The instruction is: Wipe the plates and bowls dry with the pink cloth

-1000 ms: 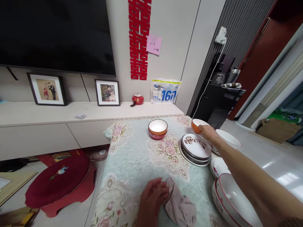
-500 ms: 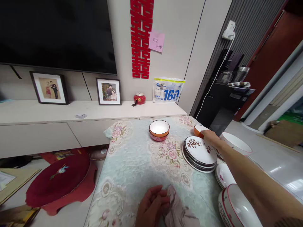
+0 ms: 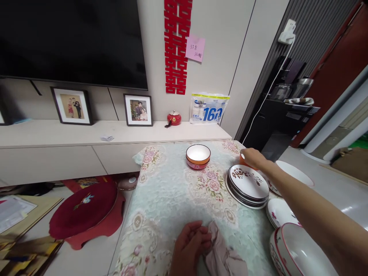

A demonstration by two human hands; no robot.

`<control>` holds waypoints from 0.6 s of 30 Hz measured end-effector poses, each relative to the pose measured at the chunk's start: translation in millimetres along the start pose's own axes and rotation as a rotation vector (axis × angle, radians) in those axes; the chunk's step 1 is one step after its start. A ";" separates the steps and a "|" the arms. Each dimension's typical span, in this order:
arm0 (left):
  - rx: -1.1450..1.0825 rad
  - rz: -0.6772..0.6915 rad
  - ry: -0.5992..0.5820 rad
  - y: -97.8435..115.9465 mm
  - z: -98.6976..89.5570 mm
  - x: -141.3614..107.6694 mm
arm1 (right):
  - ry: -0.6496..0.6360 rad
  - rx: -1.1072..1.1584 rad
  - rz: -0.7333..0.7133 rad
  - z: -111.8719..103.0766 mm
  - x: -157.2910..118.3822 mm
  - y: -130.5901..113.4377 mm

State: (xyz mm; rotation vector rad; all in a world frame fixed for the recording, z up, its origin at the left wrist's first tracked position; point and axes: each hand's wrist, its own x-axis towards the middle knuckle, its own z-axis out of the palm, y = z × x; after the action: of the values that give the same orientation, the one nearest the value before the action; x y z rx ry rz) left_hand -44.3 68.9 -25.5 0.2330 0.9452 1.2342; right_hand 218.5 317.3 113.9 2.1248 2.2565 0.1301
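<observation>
My right hand (image 3: pixel 253 156) reaches far forward, its fingers closed on the rim of a small orange bowl (image 3: pixel 243 161), mostly covered by the hand. Near the front edge, my left hand (image 3: pixel 190 245) is curled, fingertips against a crumpled greyish-pink cloth (image 3: pixel 222 255). A stack of white plates (image 3: pixel 249 182) with brown floral patterns lies just in front of the orange bowl. Farther left, a white-lined orange bowl (image 3: pixel 198 154) is stacked on a red one (image 3: pixel 197 165). Large white bowls (image 3: pixel 304 249) with red rims stand beneath my right forearm.
A flowered tablecloth (image 3: pixel 169 195) covers the table. Small white plates (image 3: pixel 280 212) and a wide white bowl (image 3: pixel 296 173) stand along its right side. Behind is a white cabinet (image 3: pixel 120 136) with framed photos, a red jar (image 3: pixel 174 118) and a plastic pack (image 3: pixel 209 109). A red stool (image 3: pixel 86 211) stands left.
The view has turned slightly left. My right hand has come further over the orange bowl and covers more of it. My left hand stays by the cloth.
</observation>
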 end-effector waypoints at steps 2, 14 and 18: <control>-0.003 0.005 0.010 0.4 2.0 -2.0 | 0.023 -0.002 -0.130 -8.3 2.3 -30.4; -0.032 0.057 -0.002 -4.3 4.5 -1.4 | -0.119 -0.132 -0.473 6.1 -5.0 -162.3; -0.011 0.050 -0.026 -3.2 5.6 -4.2 | -0.138 -0.168 -0.437 9.0 1.0 -161.7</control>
State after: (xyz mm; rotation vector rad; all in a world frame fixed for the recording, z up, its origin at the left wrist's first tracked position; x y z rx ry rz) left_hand -38.2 65.8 -22.0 0.2647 0.9149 1.2788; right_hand 58.4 309.2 90.7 1.4725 2.4603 0.1449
